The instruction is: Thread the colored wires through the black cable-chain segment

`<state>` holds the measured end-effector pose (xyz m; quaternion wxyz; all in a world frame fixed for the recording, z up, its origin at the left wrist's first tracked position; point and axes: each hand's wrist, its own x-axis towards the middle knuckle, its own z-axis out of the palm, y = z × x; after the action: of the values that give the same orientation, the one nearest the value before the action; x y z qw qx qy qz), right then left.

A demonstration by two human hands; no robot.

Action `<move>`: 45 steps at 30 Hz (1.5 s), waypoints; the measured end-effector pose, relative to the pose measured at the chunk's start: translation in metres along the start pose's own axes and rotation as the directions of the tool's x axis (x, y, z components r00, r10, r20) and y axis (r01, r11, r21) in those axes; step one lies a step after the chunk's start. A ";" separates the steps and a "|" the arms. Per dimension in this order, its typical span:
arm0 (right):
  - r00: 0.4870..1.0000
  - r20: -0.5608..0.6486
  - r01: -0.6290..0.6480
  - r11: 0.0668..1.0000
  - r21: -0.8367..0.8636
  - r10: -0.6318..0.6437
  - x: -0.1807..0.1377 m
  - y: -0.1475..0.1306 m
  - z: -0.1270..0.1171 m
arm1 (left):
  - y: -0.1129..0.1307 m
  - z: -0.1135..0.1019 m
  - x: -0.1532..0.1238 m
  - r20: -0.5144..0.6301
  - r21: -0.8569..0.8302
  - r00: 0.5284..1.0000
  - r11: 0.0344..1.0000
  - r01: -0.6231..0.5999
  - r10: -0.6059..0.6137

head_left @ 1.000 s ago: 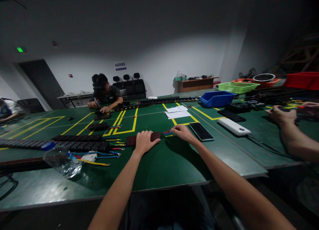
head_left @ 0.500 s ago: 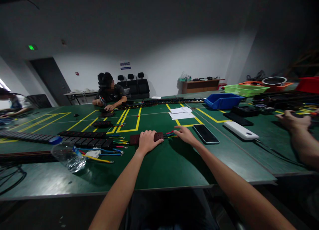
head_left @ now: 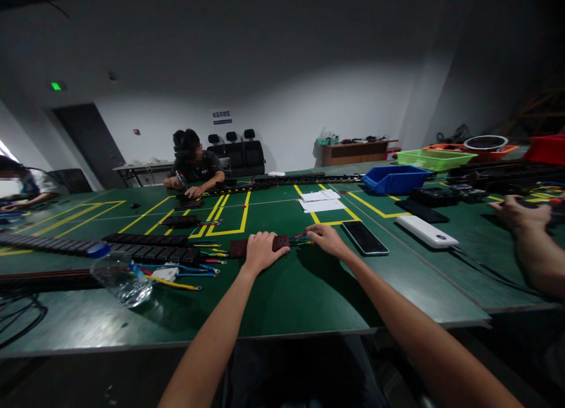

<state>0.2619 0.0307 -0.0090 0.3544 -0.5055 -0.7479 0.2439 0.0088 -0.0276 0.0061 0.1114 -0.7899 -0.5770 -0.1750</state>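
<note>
A dark reddish-brown block (head_left: 238,248) with small holes lies flat on the green table. My left hand (head_left: 261,252) is wrapped over its middle from above, thumb along the near side. Red, green and blue wires (head_left: 299,241) come out of the block's right end. At their far ends, my right hand (head_left: 326,240) is closed, thumb and forefinger pinching a red wire. A smartphone (head_left: 365,237) lies just right of my right hand. Left of the block are the lugged cable ends (head_left: 210,271) of several black segmented strips (head_left: 163,254).
A tilted plastic bottle (head_left: 121,278) is near my left forearm. White papers (head_left: 322,201) lie beyond my hands. To the right are a white power bank (head_left: 426,231) with a cable, a blue bin (head_left: 395,179) and a co-worker's arm (head_left: 532,237). Another person (head_left: 196,166) works across the table.
My right hand's fingers have drawn together on the red wire, and its outstretched forefinger has curled in. My left hand stays on the block.
</note>
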 end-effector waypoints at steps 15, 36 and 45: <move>0.998 -0.042 0.039 0.990 -0.135 -0.045 0.000 0.005 -0.004 | 0.000 -0.001 0.000 -0.009 0.003 1.000 1.000 -0.006 0.006; 0.994 -0.035 -0.110 0.965 -0.237 0.104 -0.002 0.000 -0.013 | 0.003 -0.007 0.000 0.036 -0.019 0.999 1.000 0.019 -0.018; 0.976 -0.052 -0.213 0.880 -0.425 0.211 -0.009 -0.003 -0.018 | 0.002 -0.005 0.000 0.023 0.007 1.000 1.000 0.014 -0.014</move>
<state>0.2764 0.0214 0.0015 0.2075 -0.6502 -0.7226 0.1100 0.0102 -0.0297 0.0105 0.1061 -0.7874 -0.5844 -0.1648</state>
